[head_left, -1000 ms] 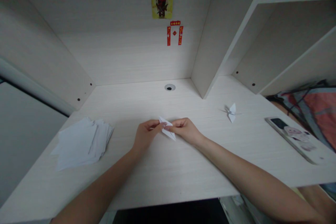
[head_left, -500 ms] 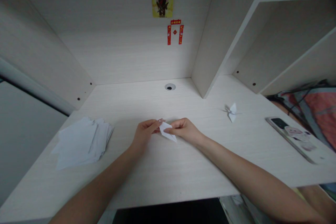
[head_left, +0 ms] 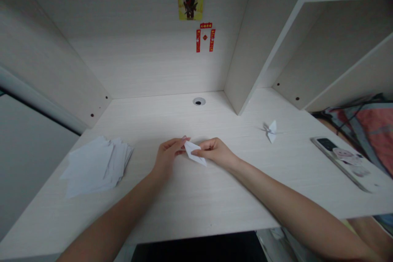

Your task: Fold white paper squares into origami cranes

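A small piece of folded white paper (head_left: 190,147), pointed at its ends, is held just over the desk between my two hands. My right hand (head_left: 216,150) pinches its right side, thumb on top and fingers curled behind. At the upper left corner of the paper, my left hand (head_left: 168,153) has its thumb and fingers closed together; the fingers behind are partly hidden. Off to the right on the desk stands a folded paper crane (head_left: 271,132) with pointed wings.
A loose stack of white paper sheets (head_left: 92,166) lies at the left of the desk (head_left: 172,213). On the right is a phone (head_left: 344,163), camera side up. Behind the hands is a round cable hole (head_left: 199,101), near an upright divider panel (head_left: 245,69).
My left thumb and fingertips have slid slightly to the left, baring more of the paper's upper left corner. My right hand stays in place.
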Available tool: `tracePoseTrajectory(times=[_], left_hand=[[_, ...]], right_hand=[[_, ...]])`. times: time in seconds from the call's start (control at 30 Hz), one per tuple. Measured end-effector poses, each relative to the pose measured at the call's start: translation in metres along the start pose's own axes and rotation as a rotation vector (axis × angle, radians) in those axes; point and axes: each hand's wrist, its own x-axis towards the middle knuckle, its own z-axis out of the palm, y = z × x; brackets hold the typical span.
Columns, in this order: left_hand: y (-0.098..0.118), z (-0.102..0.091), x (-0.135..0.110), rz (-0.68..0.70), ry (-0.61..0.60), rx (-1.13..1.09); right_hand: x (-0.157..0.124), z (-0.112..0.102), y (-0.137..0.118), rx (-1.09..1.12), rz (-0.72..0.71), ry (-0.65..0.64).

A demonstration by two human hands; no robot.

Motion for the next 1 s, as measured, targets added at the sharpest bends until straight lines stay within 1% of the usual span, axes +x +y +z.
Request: tracePoseTrajectory(times=[0.1, 0.2, 0.23, 0.33, 0.37, 0.4, 0.47, 0.53, 0.6, 0.67, 0.73, 1.0], left_hand=[[0.001, 0.001, -0.003, -0.007, 0.020, -0.037], [0.003, -0.003, 0.000, -0.025, 0.054, -0.044], [0.004, -0.006, 0.002, -0.020, 0.080, -0.041], [0.007, -0.013, 0.009, 0.050, 0.249, -0.049], [0.008, -0.014, 0.011, 0.073, 0.256, -0.023], [0.009, -0.014, 0.011, 0.078, 0.218, 0.015], [0.009, -0.011, 0.009, 0.062, 0.069, 0.103], [0.010, -0.005, 0.004, 0.081, -0.066, 0.225], [0.010, -0.001, 0.001, 0.117, -0.125, 0.366], [0.010, 0.000, -0.001, 0.127, -0.131, 0.466], [0.010, 0.000, -0.002, 0.121, -0.122, 0.512], [0.004, 0.001, -0.002, 0.203, -0.061, 0.468]], right_hand=[[-0.001, 0.001, -0.002, -0.003, -0.009, -0.013], [-0.001, 0.001, 0.000, -0.011, -0.017, -0.014], [0.000, 0.001, 0.001, -0.018, -0.016, -0.011], [0.000, 0.000, 0.004, -0.026, -0.005, 0.019], [0.000, 0.000, 0.004, -0.017, -0.005, 0.040], [0.001, 0.000, 0.004, -0.006, -0.008, 0.062], [0.001, -0.001, 0.004, 0.009, -0.022, 0.093], [0.001, 0.000, 0.005, 0.007, -0.036, 0.097], [0.002, 0.001, 0.006, 0.004, -0.047, 0.082], [0.002, 0.003, 0.008, 0.004, -0.057, 0.067], [0.002, 0.005, 0.009, -0.006, -0.064, 0.061], [0.001, 0.005, 0.007, -0.024, -0.061, 0.050]])
